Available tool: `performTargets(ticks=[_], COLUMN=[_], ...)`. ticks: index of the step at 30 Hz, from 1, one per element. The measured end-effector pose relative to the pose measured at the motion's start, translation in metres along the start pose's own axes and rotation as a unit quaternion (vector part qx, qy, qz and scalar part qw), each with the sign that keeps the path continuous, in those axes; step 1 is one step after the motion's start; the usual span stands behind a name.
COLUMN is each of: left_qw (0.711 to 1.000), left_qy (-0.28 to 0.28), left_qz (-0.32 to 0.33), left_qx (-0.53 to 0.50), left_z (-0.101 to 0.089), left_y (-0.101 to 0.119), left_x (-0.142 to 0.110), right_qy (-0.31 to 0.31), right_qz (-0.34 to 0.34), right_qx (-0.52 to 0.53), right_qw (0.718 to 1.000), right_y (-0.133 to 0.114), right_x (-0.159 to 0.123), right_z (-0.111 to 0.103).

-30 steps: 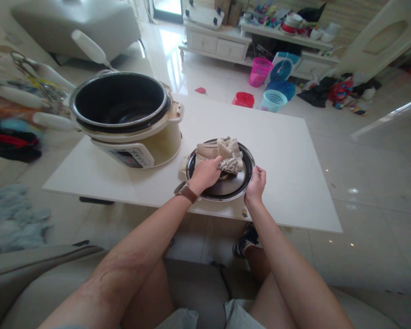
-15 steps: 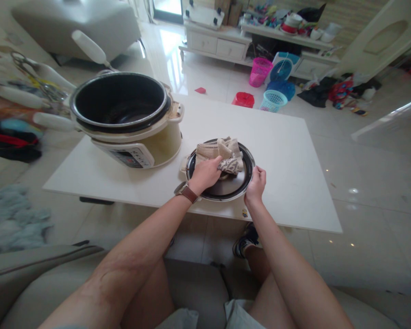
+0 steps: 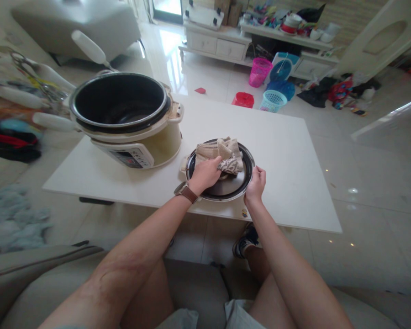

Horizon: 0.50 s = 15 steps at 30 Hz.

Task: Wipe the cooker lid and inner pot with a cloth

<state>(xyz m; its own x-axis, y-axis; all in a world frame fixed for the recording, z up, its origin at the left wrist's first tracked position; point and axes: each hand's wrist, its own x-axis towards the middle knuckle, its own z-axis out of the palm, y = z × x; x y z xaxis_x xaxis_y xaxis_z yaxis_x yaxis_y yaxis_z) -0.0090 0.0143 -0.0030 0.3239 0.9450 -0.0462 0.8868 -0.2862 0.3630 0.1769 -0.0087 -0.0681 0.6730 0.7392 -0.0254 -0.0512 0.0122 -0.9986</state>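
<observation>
A round pressure-cooker lid [image 3: 231,187] lies underside up near the front edge of the table, its black seal ring showing inside the rim. My left hand [image 3: 207,173], with a watch at the wrist, grips a beige patterned cloth [image 3: 212,151] and presses it against the lid's inner face. On the lid's right rim, my right hand [image 3: 256,185] is closed with its fingers around the edge. To the left stands the electric pressure cooker [image 3: 164,144], uncovered, with its dark inner pot [image 3: 119,103] in place.
The white table [image 3: 284,160] stretches to the right of the lid. White-handled utensils [image 3: 89,47] stick out beside the cooker. Beyond the table, a pink basket [image 3: 260,71], a light blue basket [image 3: 273,101] and a red container [image 3: 243,99] stand on the floor.
</observation>
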Motion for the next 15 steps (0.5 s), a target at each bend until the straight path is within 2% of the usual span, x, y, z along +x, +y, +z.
performTargets(ticks=[15], left_qw=[1.0], left_qy=[-0.004], left_qz=[-0.001], left_qx=[-0.008], left_z=[-0.0019], left_y=[0.001], left_x=[-0.0005], right_qy=[-0.004], right_qz=[0.006], right_qx=[0.003], right_qw=[1.0], right_y=[0.0], right_x=[-0.0002], right_z=[-0.0001])
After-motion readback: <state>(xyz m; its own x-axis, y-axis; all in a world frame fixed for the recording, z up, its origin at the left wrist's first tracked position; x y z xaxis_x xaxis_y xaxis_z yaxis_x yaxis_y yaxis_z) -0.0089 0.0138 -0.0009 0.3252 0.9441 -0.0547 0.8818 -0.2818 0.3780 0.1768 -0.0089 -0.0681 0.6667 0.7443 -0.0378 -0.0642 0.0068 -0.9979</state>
